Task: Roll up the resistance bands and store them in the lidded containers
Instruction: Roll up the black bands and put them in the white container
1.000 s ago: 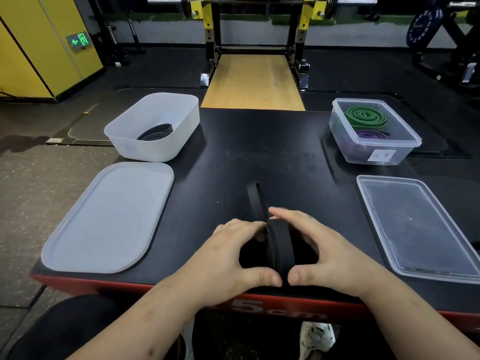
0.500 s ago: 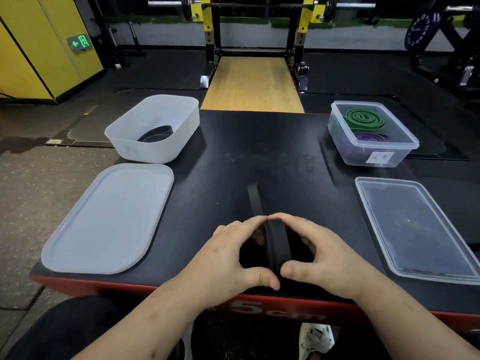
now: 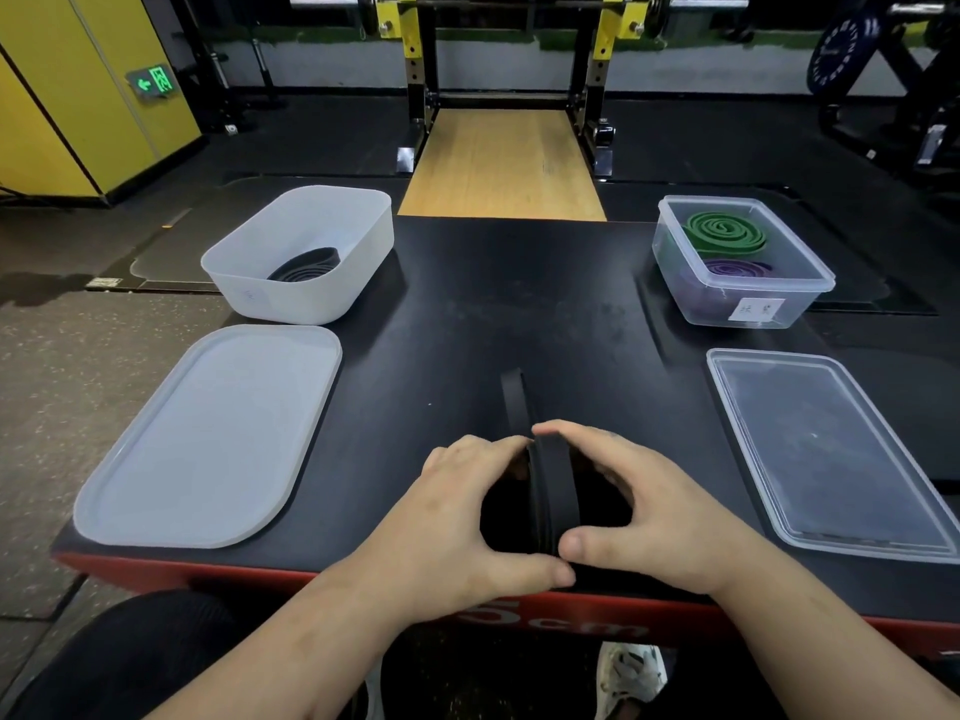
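Note:
A black resistance band (image 3: 554, 491) stands on edge as a roll near the front edge of the black platform (image 3: 493, 304). My left hand (image 3: 467, 517) grips the roll from the left and my right hand (image 3: 639, 506) from the right, thumbs at its near side and fingertips at its far side. A short loose tail of the band lies flat beyond my fingers. The white tub (image 3: 306, 252) at the back left holds a rolled black band (image 3: 310, 265). In the clear tub (image 3: 743, 262) at the back right lie a green roll (image 3: 724, 233) and a purple roll (image 3: 737, 268).
A white lid (image 3: 208, 439) lies flat at the front left and a clear lid (image 3: 826, 449) at the front right. Beyond the platform stand a wooden lifting deck (image 3: 501, 163) and a squat rack. Yellow lockers line the left wall.
The loose tail beyond my fingers has grown shorter as the roll took in more band. Both hands stayed around the roll, with the fingertips closing together over its far side.

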The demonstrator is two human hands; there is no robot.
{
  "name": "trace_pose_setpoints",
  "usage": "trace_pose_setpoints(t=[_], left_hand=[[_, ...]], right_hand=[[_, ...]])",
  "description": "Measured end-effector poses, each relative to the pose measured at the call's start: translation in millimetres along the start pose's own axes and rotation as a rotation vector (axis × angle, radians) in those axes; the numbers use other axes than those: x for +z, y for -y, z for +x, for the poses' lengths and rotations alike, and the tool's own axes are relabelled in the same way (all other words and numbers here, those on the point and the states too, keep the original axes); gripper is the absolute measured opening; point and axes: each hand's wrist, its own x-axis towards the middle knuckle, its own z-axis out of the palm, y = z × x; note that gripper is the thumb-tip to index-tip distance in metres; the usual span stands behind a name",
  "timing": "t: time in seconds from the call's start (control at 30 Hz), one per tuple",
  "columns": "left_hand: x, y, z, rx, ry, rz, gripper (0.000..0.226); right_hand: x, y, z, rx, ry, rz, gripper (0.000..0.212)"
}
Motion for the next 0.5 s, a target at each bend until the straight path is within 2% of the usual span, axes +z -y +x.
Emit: trace_pose_setpoints(t=[0.17, 0.23, 0.4, 0.5], left_hand=[[1.7, 4.3, 0.9, 0.012, 0.001, 0.010, 0.087], [2.2, 3.6, 1.1, 0.022, -0.001, 0.016, 0.083], [0.6, -0.8, 1.8, 0.020, 0.006, 0.004, 0.070], [1.2, -1.1, 2.9, 0.029, 0.022, 0.025, 0.075]], right_hand=[[3.5, 0.3, -0.1, -0.014, -0.032, 0.023, 0.072], [4.9, 0.2, -1.0, -0.007, -0.023, 0.029, 0.072], [1.7, 0.3, -1.8, 0.011, 0.021, -0.048, 0.097], [-3.7, 4.1, -6.3, 0.031, 0.065, 0.007, 0.103]])
